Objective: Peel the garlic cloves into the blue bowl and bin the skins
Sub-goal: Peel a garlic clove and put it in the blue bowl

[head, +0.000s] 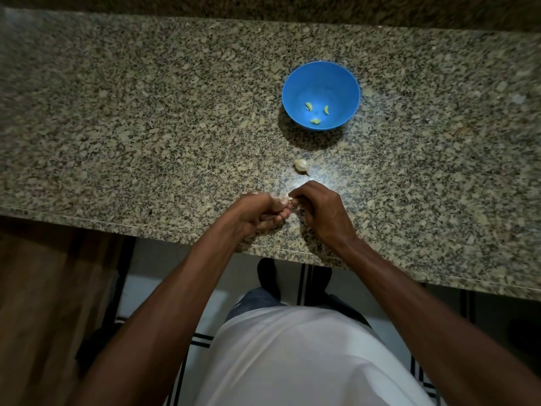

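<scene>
Nearest to us, both our hands meet just above the front edge of the granite counter [146, 127]. Our left hand [257, 213] has its fingers curled in, and our right hand [319, 208] curls toward it, fingertips pinching at a small pale bit between the two hands that we take to be a garlic clove [290, 198] being stripped; it is mostly hidden, so we cannot tell how much skin is left on it. Just beyond our right hand, an unpeeled piece of garlic [301, 166] lies on the counter, apart from the hands and short of the bowl. Farther back stands the blue bowl [295, 83], upright, with a few peeled cloves [308, 106] lying separately on its bottom. We judge the task partly done: some cloves are in the bowl, one is in hand, and at least one waits. No bin shows in this view, and we cannot pick out loose skins against the speckled stone, so the binning appears to remain.
</scene>
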A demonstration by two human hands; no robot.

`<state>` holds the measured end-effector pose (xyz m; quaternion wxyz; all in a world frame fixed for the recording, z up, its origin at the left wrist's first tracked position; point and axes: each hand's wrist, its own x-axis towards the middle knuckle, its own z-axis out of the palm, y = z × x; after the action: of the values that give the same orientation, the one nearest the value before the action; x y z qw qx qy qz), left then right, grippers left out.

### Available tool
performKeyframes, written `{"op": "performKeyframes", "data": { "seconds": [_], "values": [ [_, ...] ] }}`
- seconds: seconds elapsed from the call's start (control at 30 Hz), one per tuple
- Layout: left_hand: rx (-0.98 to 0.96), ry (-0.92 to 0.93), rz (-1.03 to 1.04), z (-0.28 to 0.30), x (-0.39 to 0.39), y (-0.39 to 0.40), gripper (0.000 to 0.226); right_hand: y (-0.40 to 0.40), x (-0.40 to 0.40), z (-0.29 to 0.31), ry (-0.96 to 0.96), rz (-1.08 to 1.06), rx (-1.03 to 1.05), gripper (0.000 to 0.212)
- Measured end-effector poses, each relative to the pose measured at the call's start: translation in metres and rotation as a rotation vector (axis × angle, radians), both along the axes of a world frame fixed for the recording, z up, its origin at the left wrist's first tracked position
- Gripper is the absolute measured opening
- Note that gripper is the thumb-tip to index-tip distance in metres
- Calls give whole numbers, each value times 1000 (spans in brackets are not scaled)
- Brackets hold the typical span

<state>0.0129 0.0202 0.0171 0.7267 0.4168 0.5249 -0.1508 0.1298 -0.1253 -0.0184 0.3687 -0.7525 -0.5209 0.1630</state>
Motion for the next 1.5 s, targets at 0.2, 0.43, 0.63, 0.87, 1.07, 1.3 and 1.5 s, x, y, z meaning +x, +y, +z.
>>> {"op": "performKeyframes", "data": {
  "seconds": [0.2,0.43,0.63,0.87,1.07,1.3,1.5],
  "values": [
    [201,108,-91,0,2,-3,13,-7,-3,-3,-42,32,-15,20],
    [381,52,-92,10,6,-9,13,-6,-3,-1,20,-58,41,26],
    [-131,-28,101,11,0,2,19,-2,3,3,-34,12,52,28],
    [-331,-89,269,4,-5,2,18,0,7,0,-92,53,57,23],
    [477,-216,-114,3,-13,-5,11,2,9,4,607,-210,-64,12],
    [1294,-391,-499,-8,-9,-4,13,14,34,16,1444,-316,-304,27],
    [1391,-379,-512,-12,-7,-7,16,19,32,15,1151,-306,-250,9]
  ]
}}
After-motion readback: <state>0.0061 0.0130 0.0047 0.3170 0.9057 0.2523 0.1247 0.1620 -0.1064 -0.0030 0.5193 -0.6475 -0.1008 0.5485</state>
